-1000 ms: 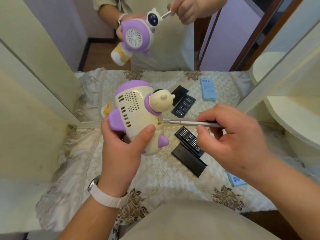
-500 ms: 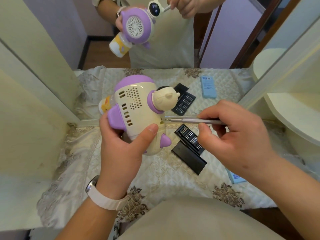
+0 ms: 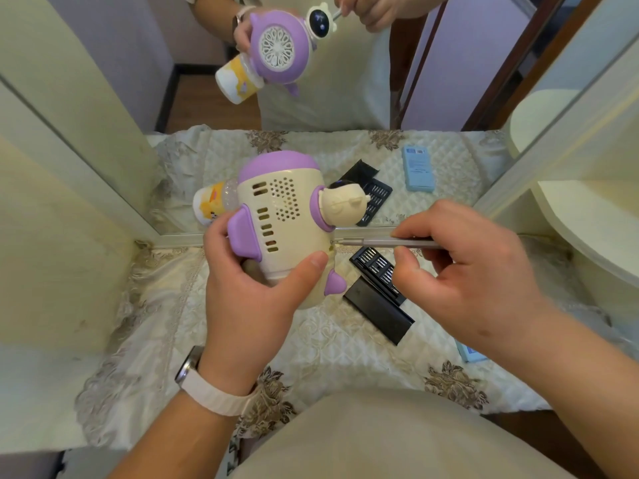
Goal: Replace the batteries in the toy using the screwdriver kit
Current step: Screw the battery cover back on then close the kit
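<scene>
While the left hand (image 3: 249, 292) grips the toy (image 3: 287, 229), the right hand (image 3: 463, 274) pinches a screwdriver (image 3: 390, 242), tip at its back. The task looks early: no batteries are visible yet.

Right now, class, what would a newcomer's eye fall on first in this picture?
The cream and purple toy stands out at centre, gripped by the left hand above the cloth. The right hand holds a slim screwdriver with its tip at the toy's right side, over the open black kit. Behind, a mirror repeats the toy's purple front at the top.
</scene>
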`<state>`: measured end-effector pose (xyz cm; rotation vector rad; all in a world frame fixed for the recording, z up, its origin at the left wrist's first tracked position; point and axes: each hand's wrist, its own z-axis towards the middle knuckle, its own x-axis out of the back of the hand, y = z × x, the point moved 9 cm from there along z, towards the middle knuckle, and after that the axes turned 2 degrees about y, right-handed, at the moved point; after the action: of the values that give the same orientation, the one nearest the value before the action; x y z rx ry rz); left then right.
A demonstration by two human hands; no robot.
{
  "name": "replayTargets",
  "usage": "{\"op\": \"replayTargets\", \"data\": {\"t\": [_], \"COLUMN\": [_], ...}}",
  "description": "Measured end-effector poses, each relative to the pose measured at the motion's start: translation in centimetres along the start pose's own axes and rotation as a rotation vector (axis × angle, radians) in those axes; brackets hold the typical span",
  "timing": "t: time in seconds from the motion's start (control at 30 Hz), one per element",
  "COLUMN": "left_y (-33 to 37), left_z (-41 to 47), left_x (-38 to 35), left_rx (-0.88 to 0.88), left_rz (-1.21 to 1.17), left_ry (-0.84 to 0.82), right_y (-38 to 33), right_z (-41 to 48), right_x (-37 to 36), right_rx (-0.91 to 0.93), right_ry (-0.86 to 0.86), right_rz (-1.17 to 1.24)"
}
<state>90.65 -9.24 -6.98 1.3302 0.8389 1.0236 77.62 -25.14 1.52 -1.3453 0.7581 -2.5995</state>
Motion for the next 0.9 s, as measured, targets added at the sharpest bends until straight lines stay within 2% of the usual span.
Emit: {"op": "replayTargets", "data": {"t": [0.47, 0.9], "left_y": [0.4, 0.8], "left_z": [0.1, 0.0], "left_x": [-0.5, -1.4], "left_rx": [-0.015, -0.02], "left_rz": [0.028, 0.04], "left_ry": [-0.02, -0.059], "right_y": [1.1, 1.2], "right_z": [0.3, 0.3], "right_x": [-1.0, -0.3], "right_rx": [-0.077, -0.04], "right_ry": [-0.244, -0.296], "right_rz": [0.096, 0.003]}}
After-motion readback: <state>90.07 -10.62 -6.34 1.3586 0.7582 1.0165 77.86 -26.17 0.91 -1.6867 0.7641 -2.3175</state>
